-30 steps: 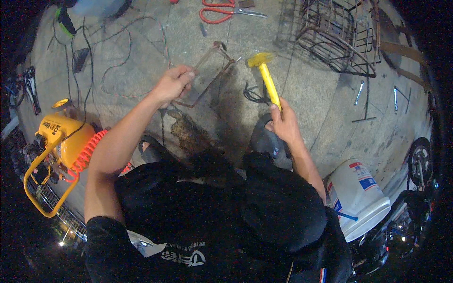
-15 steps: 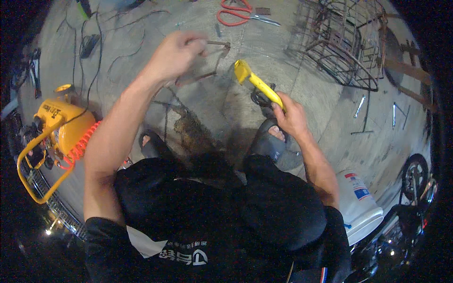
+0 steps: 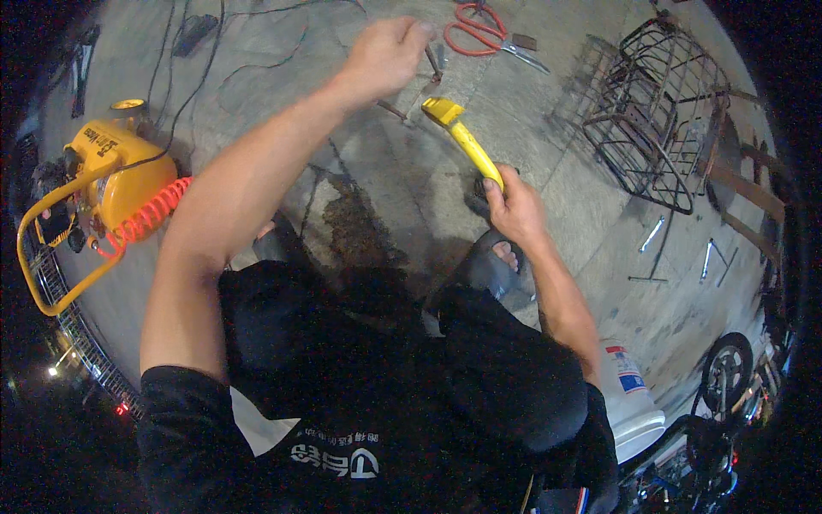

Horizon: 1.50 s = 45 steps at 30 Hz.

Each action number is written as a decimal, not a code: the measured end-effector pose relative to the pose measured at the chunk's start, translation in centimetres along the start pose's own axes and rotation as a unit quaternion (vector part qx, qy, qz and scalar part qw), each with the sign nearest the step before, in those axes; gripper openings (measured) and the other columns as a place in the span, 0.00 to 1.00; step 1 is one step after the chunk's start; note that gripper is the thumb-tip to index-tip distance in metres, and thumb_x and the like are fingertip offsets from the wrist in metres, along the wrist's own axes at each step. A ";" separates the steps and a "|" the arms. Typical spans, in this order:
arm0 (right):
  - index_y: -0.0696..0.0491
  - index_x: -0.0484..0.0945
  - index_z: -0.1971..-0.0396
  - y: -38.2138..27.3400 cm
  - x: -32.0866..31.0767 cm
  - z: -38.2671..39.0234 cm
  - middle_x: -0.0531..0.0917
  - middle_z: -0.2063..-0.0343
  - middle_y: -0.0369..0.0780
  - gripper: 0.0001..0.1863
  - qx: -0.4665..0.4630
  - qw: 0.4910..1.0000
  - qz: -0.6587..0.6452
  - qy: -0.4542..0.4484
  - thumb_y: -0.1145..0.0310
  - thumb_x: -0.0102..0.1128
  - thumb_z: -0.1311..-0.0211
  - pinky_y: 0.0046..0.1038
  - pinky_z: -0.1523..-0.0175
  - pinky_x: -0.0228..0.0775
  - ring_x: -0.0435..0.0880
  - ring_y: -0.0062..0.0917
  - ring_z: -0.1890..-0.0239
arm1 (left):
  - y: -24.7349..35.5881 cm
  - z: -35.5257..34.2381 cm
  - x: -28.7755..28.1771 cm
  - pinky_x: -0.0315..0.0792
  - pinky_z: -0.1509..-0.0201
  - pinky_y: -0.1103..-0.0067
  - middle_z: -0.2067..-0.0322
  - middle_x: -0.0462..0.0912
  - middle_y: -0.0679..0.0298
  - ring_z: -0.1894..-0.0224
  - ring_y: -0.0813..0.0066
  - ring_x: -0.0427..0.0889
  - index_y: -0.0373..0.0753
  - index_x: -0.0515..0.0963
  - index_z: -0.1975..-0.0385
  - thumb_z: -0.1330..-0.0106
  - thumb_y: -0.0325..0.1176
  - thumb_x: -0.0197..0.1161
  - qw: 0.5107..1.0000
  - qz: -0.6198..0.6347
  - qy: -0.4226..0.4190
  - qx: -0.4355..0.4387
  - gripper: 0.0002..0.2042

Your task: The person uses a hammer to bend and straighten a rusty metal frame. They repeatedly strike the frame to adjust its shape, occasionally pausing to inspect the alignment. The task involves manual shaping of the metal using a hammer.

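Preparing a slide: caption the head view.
Left hand holds a bent metal rod; right hand grips a yellow hammer.

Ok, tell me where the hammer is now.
In the head view, the hammer is in the right hand, just right of centre in the upper half, below the scissors in the picture.

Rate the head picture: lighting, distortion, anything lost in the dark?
Head view: concrete floor lit, rim black; head view: fisheye bending toward edges; head view: yellow hammer readable, black T-shirt nearly lost, bright light glaring lower left.
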State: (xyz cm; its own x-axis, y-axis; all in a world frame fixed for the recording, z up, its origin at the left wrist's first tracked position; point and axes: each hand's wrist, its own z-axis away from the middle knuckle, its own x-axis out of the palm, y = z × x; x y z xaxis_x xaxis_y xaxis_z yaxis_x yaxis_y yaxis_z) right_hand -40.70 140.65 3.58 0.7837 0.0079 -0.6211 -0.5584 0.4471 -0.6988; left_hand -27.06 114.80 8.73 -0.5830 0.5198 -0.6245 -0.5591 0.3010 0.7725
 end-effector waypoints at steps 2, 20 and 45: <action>0.51 0.74 0.53 -0.6 0.1 -0.8 0.81 0.76 0.50 0.15 -0.002 1.000 -0.001 -0.002 0.61 0.57 0.37 0.44 0.66 0.72 0.82 0.48 0.71 | 0.0 0.6 -0.4 0.70 0.62 0.62 0.74 0.80 0.45 0.68 0.49 0.80 0.30 0.77 0.70 0.31 0.45 0.48 0.999 -0.016 0.032 0.028 0.21; 0.55 0.71 0.61 -0.1 1.7 -5.5 0.80 0.79 0.53 0.14 -0.053 0.993 0.105 -0.016 0.60 0.56 0.37 0.49 0.69 0.72 0.81 0.53 0.74 | -0.2 2.7 -0.4 0.70 0.66 0.71 0.77 0.78 0.57 0.73 0.68 0.76 0.34 0.80 0.58 0.29 0.40 0.46 0.996 0.051 0.065 0.018 0.18; 0.56 0.71 0.65 0.7 2.0 -0.5 0.76 0.80 0.46 0.12 0.063 0.989 -0.095 0.093 0.62 0.52 0.31 0.35 0.70 0.68 0.76 0.35 0.78 | -5.8 2.6 -3.6 0.57 0.87 0.79 0.81 0.69 0.69 0.85 0.78 0.65 0.36 0.74 0.58 0.30 0.37 0.51 0.855 0.416 0.168 -0.262 0.12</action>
State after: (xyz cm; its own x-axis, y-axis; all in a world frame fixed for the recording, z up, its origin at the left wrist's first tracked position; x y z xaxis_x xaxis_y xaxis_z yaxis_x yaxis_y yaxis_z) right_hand -39.66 140.59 1.65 0.8011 -0.2466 -0.5453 -0.3580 0.5328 -0.7668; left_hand -20.16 113.28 6.82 -0.9942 0.0951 0.0498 -0.0051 -0.5054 0.8628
